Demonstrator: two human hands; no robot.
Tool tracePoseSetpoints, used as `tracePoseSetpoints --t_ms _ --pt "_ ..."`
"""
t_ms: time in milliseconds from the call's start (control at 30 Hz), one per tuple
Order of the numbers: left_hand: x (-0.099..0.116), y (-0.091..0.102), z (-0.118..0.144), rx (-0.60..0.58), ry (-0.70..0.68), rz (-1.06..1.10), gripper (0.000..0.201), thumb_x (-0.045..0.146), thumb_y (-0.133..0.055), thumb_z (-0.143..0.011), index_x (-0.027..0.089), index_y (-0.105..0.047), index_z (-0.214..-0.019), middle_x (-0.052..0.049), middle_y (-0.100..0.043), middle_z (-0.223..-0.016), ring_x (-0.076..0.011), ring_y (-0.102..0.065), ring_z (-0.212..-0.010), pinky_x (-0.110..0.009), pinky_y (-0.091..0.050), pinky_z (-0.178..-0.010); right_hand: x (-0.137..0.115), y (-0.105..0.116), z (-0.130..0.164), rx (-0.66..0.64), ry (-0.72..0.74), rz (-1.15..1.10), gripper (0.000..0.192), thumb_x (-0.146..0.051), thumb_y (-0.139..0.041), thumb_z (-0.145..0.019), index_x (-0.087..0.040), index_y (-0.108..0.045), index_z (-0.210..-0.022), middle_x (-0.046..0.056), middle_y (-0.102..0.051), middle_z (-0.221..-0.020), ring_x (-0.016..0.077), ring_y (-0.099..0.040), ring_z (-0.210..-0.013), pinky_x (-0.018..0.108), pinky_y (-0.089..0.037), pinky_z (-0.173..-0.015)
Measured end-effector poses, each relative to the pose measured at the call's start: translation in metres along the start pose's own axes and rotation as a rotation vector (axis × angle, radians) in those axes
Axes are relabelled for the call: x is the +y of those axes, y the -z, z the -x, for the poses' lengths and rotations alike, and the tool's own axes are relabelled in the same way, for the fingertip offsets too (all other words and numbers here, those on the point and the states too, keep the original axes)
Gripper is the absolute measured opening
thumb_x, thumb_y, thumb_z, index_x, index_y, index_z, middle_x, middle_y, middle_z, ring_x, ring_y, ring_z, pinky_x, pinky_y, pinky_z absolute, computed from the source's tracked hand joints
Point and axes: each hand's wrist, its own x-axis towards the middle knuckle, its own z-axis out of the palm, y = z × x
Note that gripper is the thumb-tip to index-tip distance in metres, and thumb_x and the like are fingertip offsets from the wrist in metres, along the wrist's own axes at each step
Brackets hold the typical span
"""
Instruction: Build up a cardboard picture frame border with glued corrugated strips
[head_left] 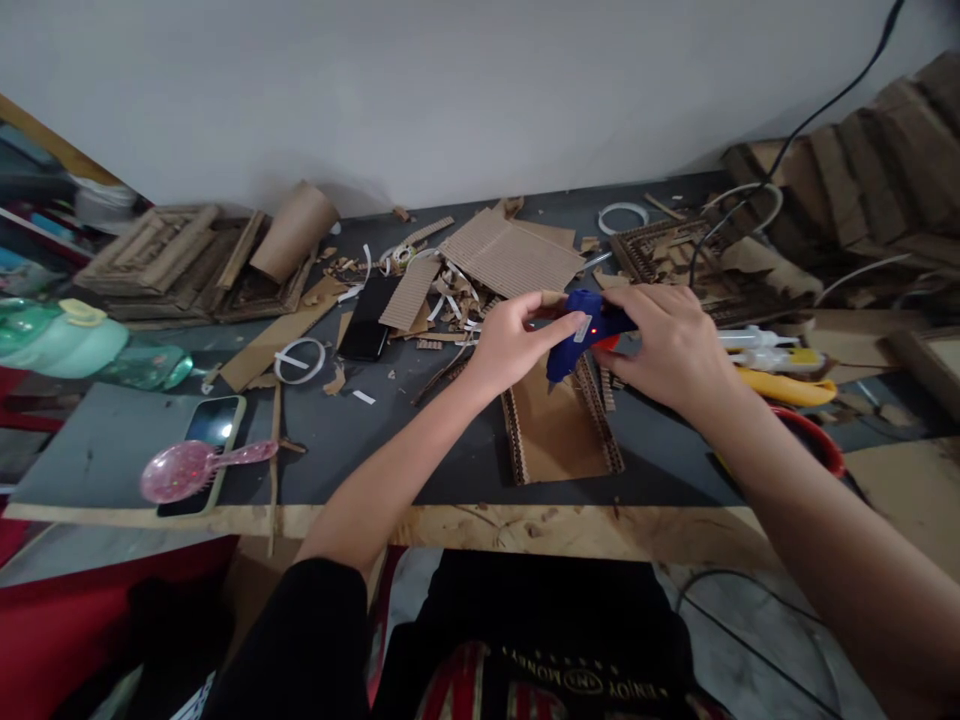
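Note:
A dark blue hot glue gun (571, 338) with a lit red light and a red trigger is held between my two hands, nozzle pointing down. My left hand (510, 335) pinches its body from the left side. Around its handle end, my right hand (667, 335) is closed from the right. Directly beneath lies a shallow cardboard box (559, 430) with corrugated strips standing along its edges. The nozzle tip hangs over the box; whether it touches the cardboard I cannot tell.
Cardboard scraps (514, 250) and a black phone (369, 318) lie behind my left hand. A pink hairbrush (180, 472) rests on another phone (221, 430) at left. Syringes (757, 345), a yellow tool (787, 388) and a red ring-shaped rim (821, 440) sit by my right forearm.

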Motion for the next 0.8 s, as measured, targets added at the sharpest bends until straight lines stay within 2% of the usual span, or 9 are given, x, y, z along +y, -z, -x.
tracePoseSetpoints --t_ms 100,300,533,667,800 --pt "-0.003 -0.002 0.001 0.028 -0.014 0.034 0.033 0.045 -0.072 -0.088 0.016 -0.072 -0.104 -0.010 -0.076 -0.108 -0.0226 -0.071 -0.102 -0.032 -0.057 -0.085 -0.002 0.000 0.000 -0.005 0.023 0.006 0.039 -0.027 -0.059 -0.081 -0.018 -0.061 -0.119 0.013 -0.073 -0.109 0.0327 -0.067 -0.105 0.044 -0.049 -0.085" --pt "-0.012 -0.004 0.000 0.085 0.036 0.089 0.036 0.045 -0.075 -0.085 0.016 -0.071 -0.106 -0.010 -0.076 -0.107 -0.0218 -0.072 -0.102 -0.032 -0.057 -0.089 -0.008 0.001 0.000 -0.078 -0.057 -0.049 0.045 -0.026 -0.060 -0.081 -0.027 -0.057 -0.125 0.011 -0.071 -0.117 0.0333 -0.066 -0.109 0.049 -0.047 -0.092" --pt "-0.014 -0.005 0.002 0.046 0.119 0.175 0.037 0.049 -0.079 -0.081 0.017 -0.075 -0.099 -0.008 -0.078 -0.101 -0.0203 -0.074 -0.095 -0.032 -0.059 -0.085 -0.007 0.000 0.000 -0.025 0.002 -0.068 0.035 -0.024 -0.062 -0.077 -0.021 -0.059 -0.112 0.013 -0.073 -0.104 0.0320 -0.068 -0.099 0.047 -0.050 -0.087" --pt "-0.018 -0.005 0.007 0.058 0.115 0.164 0.037 0.049 -0.081 -0.079 0.017 -0.077 -0.097 -0.008 -0.079 -0.098 -0.0200 -0.074 -0.093 -0.031 -0.059 -0.083 -0.009 -0.002 0.003 -0.046 0.032 -0.049 0.037 -0.024 -0.062 -0.080 -0.018 -0.060 -0.116 0.014 -0.074 -0.107 0.0317 -0.069 -0.099 0.046 -0.051 -0.087" --pt "-0.024 -0.003 0.010 0.095 0.103 0.108 0.036 0.052 -0.077 -0.082 0.018 -0.077 -0.094 -0.008 -0.079 -0.094 -0.0194 -0.074 -0.087 -0.029 -0.058 -0.077 -0.004 0.017 -0.003 -0.077 0.091 -0.071 0.040 -0.043 -0.067 -0.085 -0.017 -0.066 -0.115 0.015 -0.075 -0.103 0.0309 -0.070 -0.097 0.046 -0.052 -0.088"
